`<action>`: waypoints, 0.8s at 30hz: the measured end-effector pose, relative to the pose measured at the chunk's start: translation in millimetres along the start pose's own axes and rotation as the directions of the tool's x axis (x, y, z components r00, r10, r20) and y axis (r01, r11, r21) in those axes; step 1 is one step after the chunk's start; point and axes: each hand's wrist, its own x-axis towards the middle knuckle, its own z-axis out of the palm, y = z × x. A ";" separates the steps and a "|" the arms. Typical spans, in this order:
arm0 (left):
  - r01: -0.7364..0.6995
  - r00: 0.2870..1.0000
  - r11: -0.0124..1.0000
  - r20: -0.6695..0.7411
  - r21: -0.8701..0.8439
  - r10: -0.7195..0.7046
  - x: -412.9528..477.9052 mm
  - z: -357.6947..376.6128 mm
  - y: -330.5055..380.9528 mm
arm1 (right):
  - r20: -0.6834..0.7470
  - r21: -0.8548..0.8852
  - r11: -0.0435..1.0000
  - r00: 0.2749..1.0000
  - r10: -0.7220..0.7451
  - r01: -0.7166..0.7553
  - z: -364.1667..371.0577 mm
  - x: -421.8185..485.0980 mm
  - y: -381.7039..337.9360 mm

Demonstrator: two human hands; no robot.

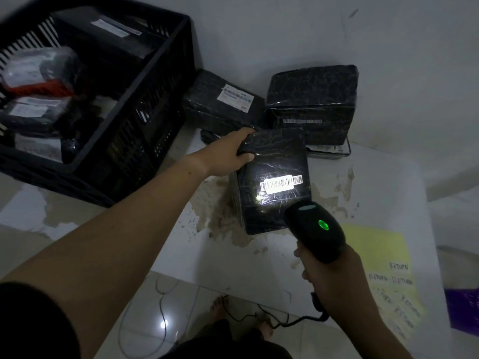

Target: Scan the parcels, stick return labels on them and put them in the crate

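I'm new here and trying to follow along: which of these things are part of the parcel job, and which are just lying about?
In use: left hand, held parcel, right hand, barcode scanner, black crate, yellow return-label sheet, labelled waiting parcel, big waiting parcel.
Lying about: purple basket, grey floor cable.

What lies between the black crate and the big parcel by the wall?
In the head view, a black parcel with a white label lies between crate and big parcel.
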 end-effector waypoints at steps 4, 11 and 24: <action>-0.009 1.000 1.000 -0.004 -0.006 0.009 -0.5 0.2 -1.2 | 0.032 -0.020 1.000 0.999 0.011 -0.010 6.5 -1.6 0.0; -0.032 0.999 0.999 -0.014 -0.021 0.032 -2.1 2.6 -2.9 | 0.004 -0.027 0.999 1.000 -0.025 0.025 4.3 2.8 0.8; -0.025 0.999 1.000 -0.022 -0.008 0.024 -3.3 2.5 -0.9 | -0.026 -0.035 0.997 0.997 -0.074 0.073 4.2 13.3 -1.0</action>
